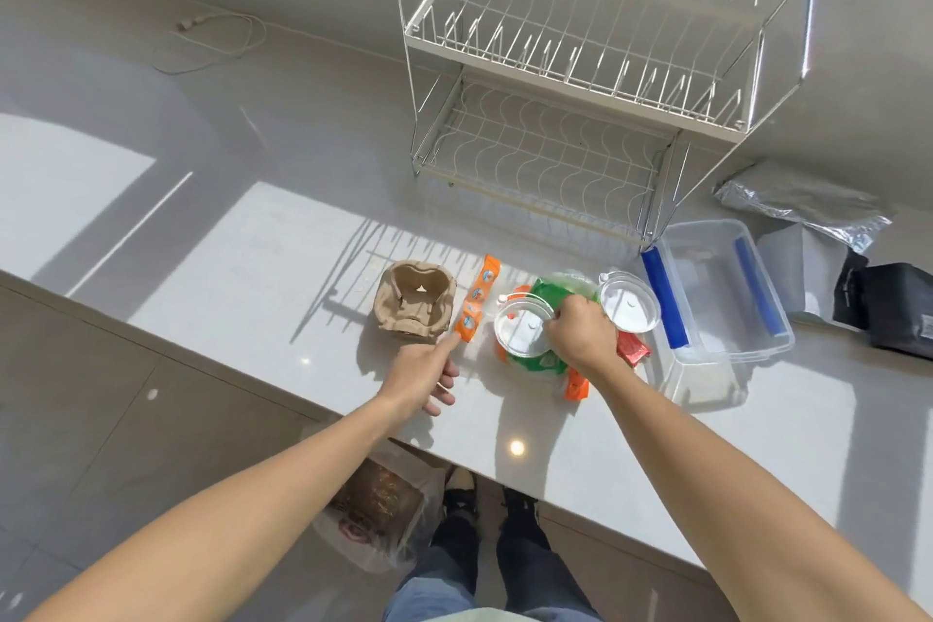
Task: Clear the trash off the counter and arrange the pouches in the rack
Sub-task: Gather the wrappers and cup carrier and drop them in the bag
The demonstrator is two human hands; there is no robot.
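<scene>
A brown cardboard cup carrier (415,299) sits on the white counter (242,258). Beside it lies a long orange wrapper (475,299); my left hand (423,378) touches its near end with the index finger, the other fingers loosely curled. My right hand (580,329) is closed on a green plastic bag (554,290) in a pile with a clear round lid (522,327), a second clear lid (630,302), a red packet (632,350) and an orange packet (576,386). The white two-tier wire rack (570,76) stands empty behind. A silver pouch (802,205) and a black pouch (893,306) lie at right.
A clear plastic box (727,298) with blue clips sits right of the pile. A white cable (212,40) lies at the far left. A plastic bag with trash (376,505) hangs below the counter edge by my feet.
</scene>
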